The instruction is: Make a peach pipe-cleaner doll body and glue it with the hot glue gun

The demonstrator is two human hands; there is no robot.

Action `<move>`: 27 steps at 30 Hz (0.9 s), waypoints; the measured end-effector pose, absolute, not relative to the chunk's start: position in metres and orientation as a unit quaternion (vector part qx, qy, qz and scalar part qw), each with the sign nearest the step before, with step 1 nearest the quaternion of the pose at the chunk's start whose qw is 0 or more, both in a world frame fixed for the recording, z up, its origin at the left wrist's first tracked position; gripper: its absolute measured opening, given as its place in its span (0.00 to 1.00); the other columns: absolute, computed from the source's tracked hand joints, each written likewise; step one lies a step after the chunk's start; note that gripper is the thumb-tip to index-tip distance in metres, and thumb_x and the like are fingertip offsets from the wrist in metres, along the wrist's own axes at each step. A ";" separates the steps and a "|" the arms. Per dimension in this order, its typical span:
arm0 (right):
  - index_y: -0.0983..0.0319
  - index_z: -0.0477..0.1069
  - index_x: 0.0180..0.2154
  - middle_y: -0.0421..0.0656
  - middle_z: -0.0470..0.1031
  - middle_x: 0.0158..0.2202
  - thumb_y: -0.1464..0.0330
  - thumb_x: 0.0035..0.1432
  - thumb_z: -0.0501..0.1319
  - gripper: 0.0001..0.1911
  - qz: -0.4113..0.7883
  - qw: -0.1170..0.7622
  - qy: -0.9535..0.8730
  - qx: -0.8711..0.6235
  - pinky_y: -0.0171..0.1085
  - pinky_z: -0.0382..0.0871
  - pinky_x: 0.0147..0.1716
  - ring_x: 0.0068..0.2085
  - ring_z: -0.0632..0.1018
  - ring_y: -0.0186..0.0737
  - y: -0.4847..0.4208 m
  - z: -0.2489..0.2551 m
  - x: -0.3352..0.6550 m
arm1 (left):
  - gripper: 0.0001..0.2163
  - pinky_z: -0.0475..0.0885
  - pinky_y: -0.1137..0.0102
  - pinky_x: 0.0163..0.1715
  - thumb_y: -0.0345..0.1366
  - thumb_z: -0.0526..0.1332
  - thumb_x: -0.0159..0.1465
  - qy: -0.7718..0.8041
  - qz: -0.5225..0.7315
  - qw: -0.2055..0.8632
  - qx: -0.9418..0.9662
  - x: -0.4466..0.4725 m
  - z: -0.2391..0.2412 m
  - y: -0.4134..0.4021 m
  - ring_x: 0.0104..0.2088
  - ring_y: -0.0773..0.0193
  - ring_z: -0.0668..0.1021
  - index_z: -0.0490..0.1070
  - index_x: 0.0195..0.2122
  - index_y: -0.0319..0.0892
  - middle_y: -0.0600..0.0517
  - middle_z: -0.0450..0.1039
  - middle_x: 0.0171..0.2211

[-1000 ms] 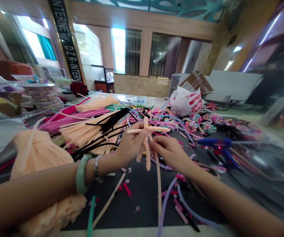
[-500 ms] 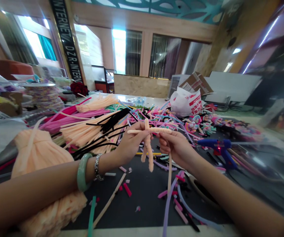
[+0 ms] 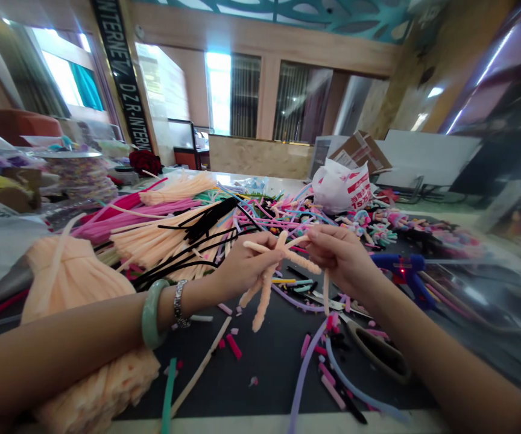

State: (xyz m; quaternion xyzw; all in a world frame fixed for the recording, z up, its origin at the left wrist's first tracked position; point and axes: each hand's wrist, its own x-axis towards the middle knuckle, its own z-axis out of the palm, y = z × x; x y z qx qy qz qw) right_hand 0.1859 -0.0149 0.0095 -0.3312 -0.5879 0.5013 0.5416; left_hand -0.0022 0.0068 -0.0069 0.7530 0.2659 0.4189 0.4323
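My left hand (image 3: 245,265) is closed around the middle of a peach pipe-cleaner figure (image 3: 267,283) shaped like a cross with two legs hanging down. A green bangle and a silver bracelet sit on that wrist. My right hand (image 3: 342,256) pinches a loose peach pipe cleaner (image 3: 326,283) at the figure's right arm, with its free end hanging down. Both hands are held above the dark table mat (image 3: 260,355).
Bundles of peach, pink and black pipe cleaners (image 3: 170,235) lie to the left. A blue glue gun (image 3: 400,268) rests at the right, scissors (image 3: 369,346) lie under my right forearm. Cut scraps, small finished figures (image 3: 364,226) and a white plastic bag (image 3: 342,184) lie behind.
My right hand has risen from below the figure up to its right arm, drawing the loose peach strand with it. The figure has tilted, and the scissors now show beneath my forearm.
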 end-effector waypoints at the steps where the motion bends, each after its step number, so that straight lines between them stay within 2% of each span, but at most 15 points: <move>1: 0.65 0.72 0.22 0.32 0.54 0.14 0.63 0.51 0.65 0.12 0.479 0.543 -0.604 -0.333 0.31 0.43 0.18 0.18 0.52 0.25 -0.018 0.011 0.186 | 0.09 0.63 0.74 0.25 0.35 0.58 0.60 0.269 0.418 0.427 0.756 -0.002 -0.006 0.007 0.24 0.71 0.68 0.68 0.25 0.37 0.55 0.66 0.23; 4: 0.65 0.75 0.23 0.35 0.61 0.16 0.65 0.51 0.65 0.10 0.338 0.523 -0.695 -0.360 0.31 0.48 0.19 0.20 0.58 0.26 -0.029 0.016 0.185 | 0.10 0.62 0.75 0.24 0.36 0.58 0.60 0.282 0.423 0.431 0.745 -0.002 -0.007 0.009 0.24 0.71 0.68 0.67 0.25 0.37 0.55 0.66 0.22; 9: 0.65 0.74 0.26 0.33 0.58 0.15 0.70 0.57 0.59 0.09 -0.013 0.428 -0.840 -0.335 0.30 0.51 0.19 0.17 0.57 0.25 -0.043 0.013 0.181 | 0.08 0.64 0.75 0.25 0.33 0.60 0.58 0.265 0.457 0.544 0.652 0.003 -0.010 0.012 0.24 0.71 0.70 0.66 0.23 0.37 0.54 0.67 0.22; 13: 0.65 0.73 0.27 0.37 0.68 0.18 0.73 0.57 0.59 0.07 -0.222 0.403 -0.847 -0.265 0.31 0.57 0.23 0.20 0.65 0.27 -0.039 0.005 0.182 | 0.07 0.66 0.74 0.27 0.33 0.60 0.57 0.251 0.467 0.609 0.590 0.004 -0.014 0.014 0.24 0.70 0.72 0.67 0.23 0.38 0.53 0.69 0.23; 16: 0.64 0.72 0.29 0.37 0.71 0.20 0.73 0.58 0.59 0.06 -0.310 0.363 -0.848 -0.230 0.32 0.60 0.24 0.21 0.68 0.29 -0.036 -0.001 0.183 | 0.07 0.67 0.74 0.26 0.33 0.60 0.56 0.237 0.467 0.637 0.566 0.005 -0.016 0.015 0.22 0.70 0.71 0.67 0.23 0.38 0.54 0.69 0.21; 19: 0.66 0.71 0.34 0.38 0.73 0.22 0.73 0.57 0.61 0.02 -0.374 0.333 -0.845 -0.190 0.33 0.61 0.25 0.23 0.70 0.30 -0.035 -0.002 0.184 | 0.05 0.68 0.74 0.25 0.32 0.61 0.54 0.225 0.471 0.665 0.533 0.005 -0.016 0.016 0.22 0.70 0.72 0.67 0.24 0.37 0.54 0.69 0.20; 22: 0.67 0.70 0.37 0.37 0.73 0.22 0.73 0.57 0.61 0.05 -0.401 0.313 -0.844 -0.169 0.34 0.60 0.24 0.24 0.71 0.30 -0.035 -0.002 0.184 | 0.04 0.68 0.74 0.24 0.31 0.60 0.53 0.228 0.476 0.677 0.513 0.005 -0.014 0.016 0.21 0.70 0.72 0.68 0.24 0.36 0.53 0.69 0.20; 27: 0.65 0.71 0.33 0.35 0.69 0.18 0.73 0.59 0.60 0.02 -0.404 0.288 -0.851 -0.174 0.35 0.55 0.23 0.21 0.67 0.29 -0.035 -0.002 0.183 | 0.04 0.65 0.75 0.22 0.30 0.59 0.54 0.236 0.486 0.667 0.513 0.004 -0.013 0.018 0.20 0.71 0.70 0.69 0.23 0.35 0.52 0.70 0.19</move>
